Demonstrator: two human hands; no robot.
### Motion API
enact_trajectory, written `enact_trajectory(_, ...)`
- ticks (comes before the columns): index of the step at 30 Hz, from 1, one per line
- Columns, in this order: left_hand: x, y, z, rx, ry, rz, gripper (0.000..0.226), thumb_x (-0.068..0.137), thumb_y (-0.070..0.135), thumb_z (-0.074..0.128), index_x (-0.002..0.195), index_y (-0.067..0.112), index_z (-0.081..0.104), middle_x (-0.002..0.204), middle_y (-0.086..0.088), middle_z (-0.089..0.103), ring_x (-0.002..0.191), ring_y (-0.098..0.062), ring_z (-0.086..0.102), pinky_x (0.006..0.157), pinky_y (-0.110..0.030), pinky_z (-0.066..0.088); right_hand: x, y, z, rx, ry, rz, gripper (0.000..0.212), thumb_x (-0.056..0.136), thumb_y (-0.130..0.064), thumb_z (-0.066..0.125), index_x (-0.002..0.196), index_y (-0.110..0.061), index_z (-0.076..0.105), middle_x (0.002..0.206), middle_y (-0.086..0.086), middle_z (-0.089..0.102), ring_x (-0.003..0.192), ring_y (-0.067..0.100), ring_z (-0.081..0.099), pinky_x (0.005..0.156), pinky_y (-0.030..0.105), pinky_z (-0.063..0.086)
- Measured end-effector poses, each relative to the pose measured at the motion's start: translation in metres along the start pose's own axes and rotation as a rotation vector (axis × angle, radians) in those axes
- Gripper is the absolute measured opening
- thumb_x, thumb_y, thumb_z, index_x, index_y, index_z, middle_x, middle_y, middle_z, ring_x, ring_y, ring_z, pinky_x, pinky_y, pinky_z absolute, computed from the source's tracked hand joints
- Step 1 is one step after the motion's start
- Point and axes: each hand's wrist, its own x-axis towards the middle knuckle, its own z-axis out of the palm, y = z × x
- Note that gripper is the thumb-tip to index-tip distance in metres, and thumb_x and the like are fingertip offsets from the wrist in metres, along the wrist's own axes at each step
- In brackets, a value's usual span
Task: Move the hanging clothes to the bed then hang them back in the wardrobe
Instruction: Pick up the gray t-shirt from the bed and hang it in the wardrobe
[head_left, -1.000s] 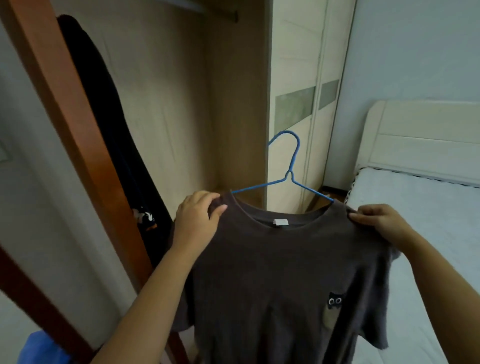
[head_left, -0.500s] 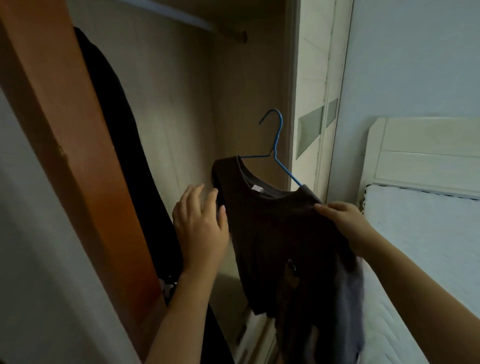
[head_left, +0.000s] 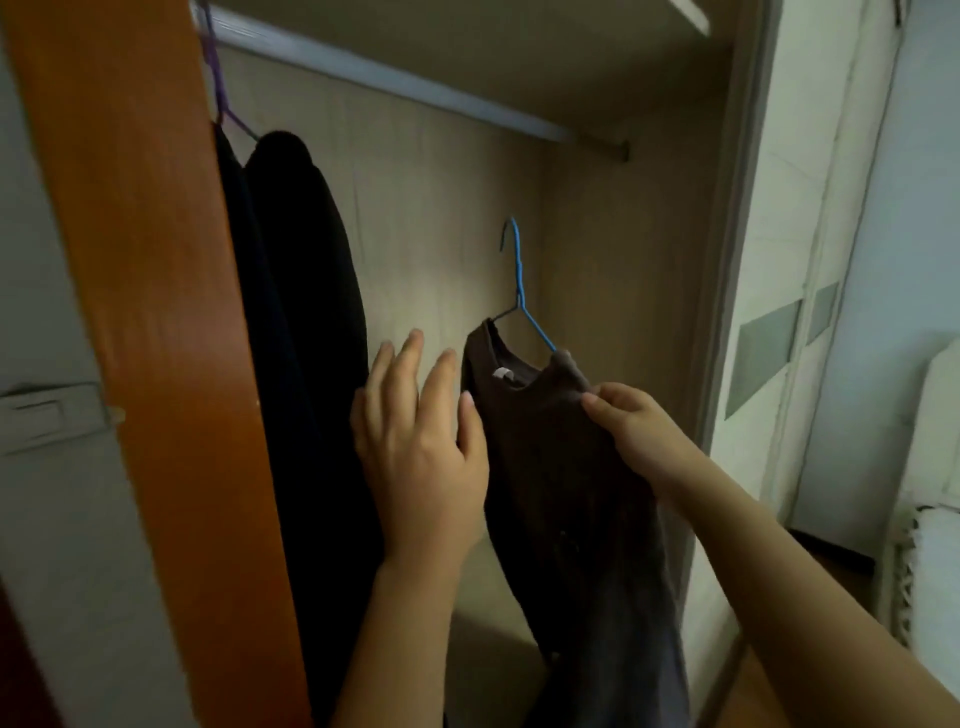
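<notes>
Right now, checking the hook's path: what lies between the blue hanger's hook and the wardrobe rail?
Nothing. In the head view, the stretch from the blue hanger's hook to the rail is bare.

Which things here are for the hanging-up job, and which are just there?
For the job: brown T-shirt, pinched by the right hand; blue hanger; wardrobe rail; black clothes hanging on it; bed.
Just there: white sliding door; orange-brown wooden panel.

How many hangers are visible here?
2. A blue hanger in the shirt the right hand grips; a purple hanger on the rail, top left. More may be hidden.
</notes>
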Motion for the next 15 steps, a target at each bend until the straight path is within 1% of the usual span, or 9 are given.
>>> enact_trajectory(3, 0.027, -0.003, 0.009, 0.069, 0.112, -0.015, 0.033, 0.085, 0.020, 0.050, 0.115, 0.011, 0.059, 0.133, -0.012, 0.052, 0.128, -0.026, 0.036, 0.101, -0.047, 0.033, 0.039, -0.004, -0.003, 0.043, -0.046, -0.059, 0.019, 0.093, -0.020, 0.048, 0.088, -0.003, 0.056, 0.079, 0.016, 0.050, 0.076, 0.025, 0.047, 0.069, 0.037, 0.037)
enact_trajectory(7, 0.062, -0.003, 0.020, 0.177, 0.231, -0.024, 0.038, 0.084, 0.021, 0.051, 0.120, 0.013, 0.056, 0.140, -0.012, 0.045, 0.131, -0.027, 0.032, 0.102, -0.052, 0.032, 0.081, -0.014, -0.009, 0.054, -0.127, -0.183, 0.020, 0.093, -0.020, 0.049, 0.078, -0.007, 0.055, 0.075, 0.015, 0.048, 0.070, 0.025, 0.043, 0.066, 0.036, 0.033)
enact_trajectory(10, 0.082, -0.007, 0.023, 0.301, 0.246, -0.013, 0.043, 0.084, 0.020, 0.054, 0.126, 0.016, 0.051, 0.145, -0.011, 0.037, 0.134, -0.028, 0.026, 0.105, -0.052, 0.026, 0.102, -0.025, -0.007, 0.126, -0.177, -0.280, 0.026, 0.093, -0.019, 0.048, 0.068, -0.013, 0.052, 0.068, 0.012, 0.048, 0.064, 0.022, 0.044, 0.062, 0.032, 0.033)
enact_trajectory(12, 0.093, -0.013, 0.023, 0.351, 0.241, -0.055, 0.049, 0.083, 0.018, 0.057, 0.130, 0.016, 0.046, 0.147, -0.014, 0.033, 0.136, -0.032, 0.024, 0.106, -0.053, 0.025, 0.112, -0.036, 0.000, 0.129, -0.185, -0.334, 0.031, 0.093, -0.021, 0.048, 0.063, -0.017, 0.051, 0.060, 0.003, 0.047, 0.055, 0.011, 0.044, 0.055, 0.027, 0.033)
enact_trajectory(15, 0.102, -0.019, 0.019, 0.364, 0.201, -0.159, 0.060, 0.083, 0.015, 0.060, 0.138, 0.016, 0.035, 0.149, -0.017, 0.026, 0.136, -0.037, 0.022, 0.105, -0.054, 0.027, 0.128, -0.057, 0.017, 0.205, -0.194, -0.367, 0.028, 0.094, -0.022, 0.046, 0.068, -0.016, 0.053, 0.063, 0.003, 0.051, 0.058, 0.014, 0.045, 0.058, 0.029, 0.035)
